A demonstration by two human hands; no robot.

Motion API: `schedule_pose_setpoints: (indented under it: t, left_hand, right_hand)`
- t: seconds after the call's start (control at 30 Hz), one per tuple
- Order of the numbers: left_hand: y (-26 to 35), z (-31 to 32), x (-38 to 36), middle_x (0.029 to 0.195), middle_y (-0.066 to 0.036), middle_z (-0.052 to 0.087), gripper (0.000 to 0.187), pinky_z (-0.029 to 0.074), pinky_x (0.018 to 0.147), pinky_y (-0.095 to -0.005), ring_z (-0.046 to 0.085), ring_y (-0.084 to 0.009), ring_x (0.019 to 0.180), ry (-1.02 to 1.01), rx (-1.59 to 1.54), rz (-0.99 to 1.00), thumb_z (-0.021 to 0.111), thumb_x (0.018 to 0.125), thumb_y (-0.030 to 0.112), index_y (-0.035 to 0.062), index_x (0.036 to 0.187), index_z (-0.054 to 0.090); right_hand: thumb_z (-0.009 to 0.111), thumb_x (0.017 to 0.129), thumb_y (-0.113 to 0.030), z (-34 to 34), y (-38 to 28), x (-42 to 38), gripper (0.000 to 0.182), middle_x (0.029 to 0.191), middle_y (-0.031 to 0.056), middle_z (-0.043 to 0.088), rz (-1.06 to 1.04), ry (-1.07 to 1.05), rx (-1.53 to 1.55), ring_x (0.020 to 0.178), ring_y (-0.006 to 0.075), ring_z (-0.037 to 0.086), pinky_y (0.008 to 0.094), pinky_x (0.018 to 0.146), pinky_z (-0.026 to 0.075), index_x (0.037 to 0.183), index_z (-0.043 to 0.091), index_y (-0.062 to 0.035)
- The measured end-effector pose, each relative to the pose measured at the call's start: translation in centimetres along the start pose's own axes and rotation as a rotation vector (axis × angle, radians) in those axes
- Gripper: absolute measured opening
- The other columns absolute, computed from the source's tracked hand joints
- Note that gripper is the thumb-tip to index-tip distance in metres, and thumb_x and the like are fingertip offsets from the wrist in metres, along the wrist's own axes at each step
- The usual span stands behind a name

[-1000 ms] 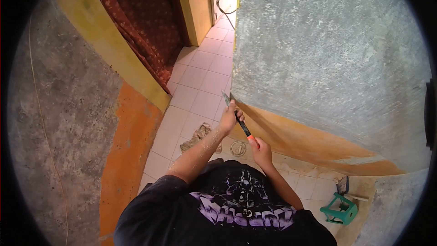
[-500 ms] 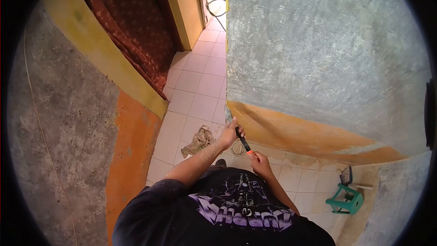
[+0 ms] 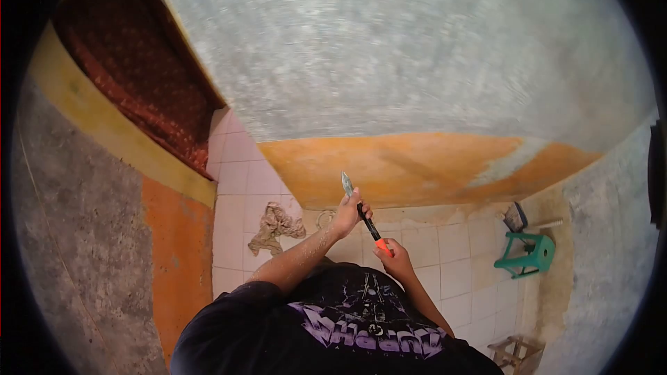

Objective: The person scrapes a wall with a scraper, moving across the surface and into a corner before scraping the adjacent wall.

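A long-handled scraper (image 3: 372,228), with a grey metal blade and a black handle ending in bright orange, slants across in front of my chest. My left hand (image 3: 349,215) is closed around it just below the blade. At the orange end, my right hand (image 3: 394,259) grips the handle. The blade points up toward the orange lower band (image 3: 417,167) of the wall and overlaps it in this view. Pale dust specks cover my left forearm.
A crumpled cloth (image 3: 274,228) lies on the tiled floor (image 3: 233,212) at left, near a round object (image 3: 324,219) partly behind my arm. At right stand a green plastic stool (image 3: 531,255) and a wooden stool (image 3: 517,354). A red curtain (image 3: 139,69) hangs in the doorway.
The view has swung right, so the wall fills more of it and the wooden stool now shows. Both hands keep hold of the scraper, which is now apart from the wall's corner edge in view.
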State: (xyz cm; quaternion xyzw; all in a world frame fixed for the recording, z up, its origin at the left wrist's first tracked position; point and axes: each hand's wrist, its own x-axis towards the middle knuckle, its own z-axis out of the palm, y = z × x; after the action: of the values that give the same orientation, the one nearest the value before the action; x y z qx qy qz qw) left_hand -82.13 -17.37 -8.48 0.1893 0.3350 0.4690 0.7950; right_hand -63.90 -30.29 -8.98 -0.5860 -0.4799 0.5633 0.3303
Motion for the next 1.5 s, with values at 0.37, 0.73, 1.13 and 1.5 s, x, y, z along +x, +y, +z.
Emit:
schedule_pose_setpoints:
  t: [0.37, 0.73, 1.13, 1.5]
  left_hand:
    - [-16.4, 14.6, 2.9, 0.071, -0.007, 0.046, 0.034, 0.05, 0.07, -0.0447, 0.053, -0.0241, 0.064, -0.185, 0.1, -0.211, 0.041, 0.105, 0.042, 0.0108, 0.093, 0.034]
    - [-22.4, 24.3, 11.8, 0.074, -0.007, 0.048, 0.031, 0.049, 0.078, -0.0471, 0.055, -0.0262, 0.072, -0.314, 0.2, -0.324, 0.038, 0.106, 0.039, 0.0116, 0.092, 0.038]
    - [-32.0, 39.8, 20.1, 0.077, -0.008, 0.049, 0.03, 0.05, 0.077, -0.0441, 0.057, -0.0247, 0.072, -0.505, 0.257, -0.46, 0.038, 0.106, 0.038, 0.0104, 0.096, 0.035]
    - [-45.4, 56.8, 30.4, 0.072, -0.005, 0.046, 0.032, 0.049, 0.071, -0.0427, 0.053, -0.0209, 0.065, -0.441, 0.25, -0.551, 0.042, 0.105, 0.039, 0.0115, 0.088, 0.036]
  right_hand:
    - [0.076, 0.085, -0.029, -15.5, 6.0, -10.8, 0.041, 0.063, -0.0015, 0.055, 0.16, 0.304, 0.109, 0.053, 0.0061, 0.044, 0.0243, 0.05, 0.034, 0.115, 0.06, -0.0061]
    - [0.072, 0.088, -0.035, -26.6, 5.4, -9.8, 0.033, 0.071, 0.0042, 0.064, 0.109, 0.515, -0.046, 0.065, 0.0135, 0.058, 0.029, 0.063, 0.047, 0.107, 0.068, -0.0087]
    - [0.068, 0.092, -0.027, -41.2, 7.4, -10.7, 0.027, 0.065, -0.0029, 0.055, 0.157, 0.739, 0.157, 0.058, 0.0058, 0.05, 0.0231, 0.055, 0.04, 0.105, 0.067, -0.0027]
    - [0.068, 0.091, -0.025, -63.9, 12.2, -11.9, 0.034, 0.067, -0.0009, 0.058, 0.064, 0.715, 0.173, 0.059, 0.007, 0.051, 0.024, 0.056, 0.041, 0.117, 0.062, -0.0029]
